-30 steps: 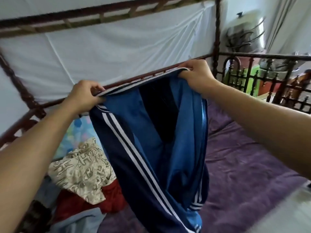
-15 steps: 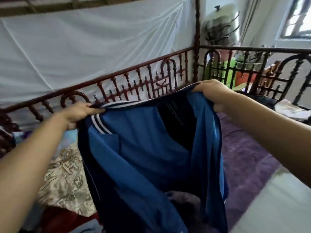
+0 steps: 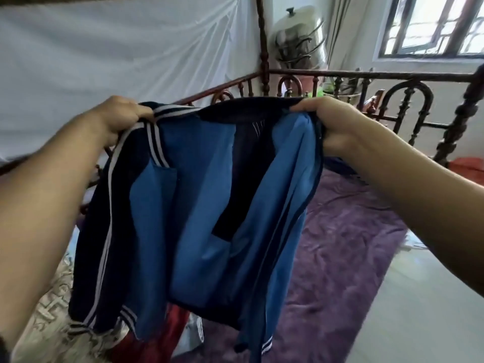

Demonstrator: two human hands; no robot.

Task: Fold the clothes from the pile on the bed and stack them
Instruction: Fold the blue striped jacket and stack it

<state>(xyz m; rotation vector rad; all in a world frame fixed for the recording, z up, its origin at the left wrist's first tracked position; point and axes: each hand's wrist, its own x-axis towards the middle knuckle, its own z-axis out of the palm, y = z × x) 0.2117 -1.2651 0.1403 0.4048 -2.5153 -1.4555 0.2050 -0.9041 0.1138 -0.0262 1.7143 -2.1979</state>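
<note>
Aloft, blue jacket (image 3: 199, 205) hanging lengthwise downward, left hand (image 3: 117, 119) and right hand (image 3: 330, 121) grip pinching its top edge.

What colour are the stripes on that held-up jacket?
White, on the navy sleeve of the blue jacket; head view.

The jacket (image 3: 199, 205) before me is bright blue in the body, with dark navy sleeves and a navy panel in the middle. White stripes run along the sleeve, and the cuffs carry navy and white bands. The bed cover (image 3: 340, 244) is purple. At lower left I see a cream cloth (image 3: 44, 323) printed with grey-brown letters, and beside it a red garment (image 3: 175, 328). The bed frame (image 3: 392, 74) is dark reddish brown and the sheet (image 3: 117, 53) behind it is white.
</note>
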